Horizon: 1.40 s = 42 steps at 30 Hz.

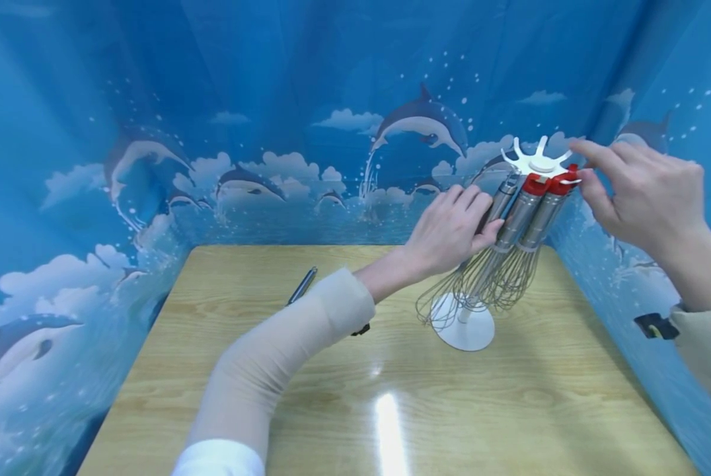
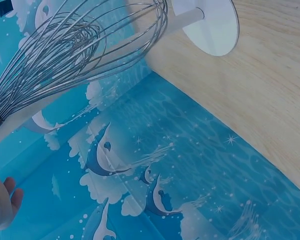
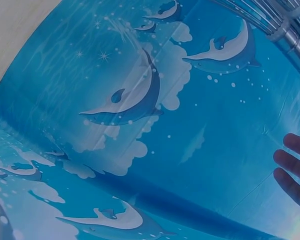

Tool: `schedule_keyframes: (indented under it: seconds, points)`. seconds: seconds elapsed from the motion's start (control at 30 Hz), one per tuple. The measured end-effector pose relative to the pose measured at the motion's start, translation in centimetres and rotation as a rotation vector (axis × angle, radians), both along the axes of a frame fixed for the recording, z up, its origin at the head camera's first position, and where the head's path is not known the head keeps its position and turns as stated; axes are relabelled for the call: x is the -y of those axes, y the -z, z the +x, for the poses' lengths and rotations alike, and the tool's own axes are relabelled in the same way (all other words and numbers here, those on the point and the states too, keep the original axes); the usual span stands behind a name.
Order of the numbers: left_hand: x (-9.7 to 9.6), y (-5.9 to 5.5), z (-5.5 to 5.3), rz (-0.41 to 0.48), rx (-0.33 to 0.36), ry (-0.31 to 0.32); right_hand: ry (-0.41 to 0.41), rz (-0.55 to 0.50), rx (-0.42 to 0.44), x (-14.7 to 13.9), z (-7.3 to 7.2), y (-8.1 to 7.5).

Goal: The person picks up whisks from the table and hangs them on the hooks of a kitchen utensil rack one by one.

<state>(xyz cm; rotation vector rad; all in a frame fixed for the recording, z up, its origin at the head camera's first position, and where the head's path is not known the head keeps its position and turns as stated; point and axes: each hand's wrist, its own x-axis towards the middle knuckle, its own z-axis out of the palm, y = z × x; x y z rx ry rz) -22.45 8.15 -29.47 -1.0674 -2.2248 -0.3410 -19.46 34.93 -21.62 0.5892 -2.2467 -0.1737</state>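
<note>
A white stand with a pronged top (image 1: 540, 163) and a round base (image 1: 477, 336) rises from the table. Whisks hang at its top; two have red upper ends (image 1: 534, 185) and steel handles (image 1: 542, 221). My left hand (image 1: 450, 221) grips the steel handle of the leftmost whisk (image 1: 506, 193), just below the prongs. Wire loops (image 2: 80, 42) fill the upper left of the left wrist view. At the stand's right side, my right hand (image 1: 649, 188) has its index finger and thumb spread apart beside the prongs. Its fingers (image 3: 292, 162) look extended in the right wrist view.
A slim dark-and-silver handle (image 1: 302, 285) lies on the wooden table (image 1: 486, 410), partly hidden behind my left sleeve (image 1: 308, 330). Blue dolphin-print curtains (image 1: 308, 79) enclose the back and both sides.
</note>
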Motion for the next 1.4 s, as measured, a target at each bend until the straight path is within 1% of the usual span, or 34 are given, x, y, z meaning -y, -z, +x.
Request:
schedule_keyframes:
  seconds: [0.17, 0.23, 0.33, 0.4, 0.47, 0.53, 0.6, 0.73, 0.83, 1.03, 1.2, 1.4]
  points:
    - [-0.2, 0.1, 0.3, 0.004, 0.006, -0.006, -0.041, -0.004, -0.021, -0.2, -0.3, 0.0]
    - [-0.3, 0.1, 0.4, 0.004, 0.000, -0.012, -0.028, -0.008, -0.007, -0.3, -0.3, 0.0]
    - [-0.3, 0.1, 0.4, 0.002, -0.020, -0.027, 0.027, -0.027, 0.049, -0.2, 0.0, 0.1]
    - [-0.2, 0.1, 0.4, -0.002, -0.028, -0.034, 0.043, -0.050, 0.072, -0.1, 0.2, 0.3]
    - [-0.2, 0.1, 0.3, -0.007, -0.032, -0.038, 0.040, -0.070, 0.073, 0.1, 0.5, 0.4]
    - [-0.2, 0.1, 0.3, -0.012, -0.034, -0.037, 0.021, -0.082, 0.052, 0.2, 0.7, 0.5]
    - [-0.2, 0.1, 0.3, -0.014, -0.036, -0.035, 0.027, -0.089, 0.039, 0.3, 0.9, 0.6]
    - [-0.2, 0.1, 0.2, -0.011, -0.037, -0.036, 0.079, -0.106, 0.014, 0.6, 1.6, 0.6]
    - [-0.3, 0.1, 0.1, -0.013, -0.036, -0.039, 0.104, -0.123, -0.031, 0.9, 2.0, 0.7]
    - [-0.3, 0.1, 0.1, -0.017, -0.038, -0.049, 0.060, -0.118, -0.158, 1.6, 1.9, 0.8]
    - [-0.3, 0.1, 0.1, -0.017, -0.053, -0.051, 0.062, -0.089, -0.193, 2.2, 2.0, 0.7]
    - [-0.3, 0.1, 0.0, -0.015, -0.066, -0.052, 0.075, -0.088, -0.203, 2.6, 2.0, 0.7]
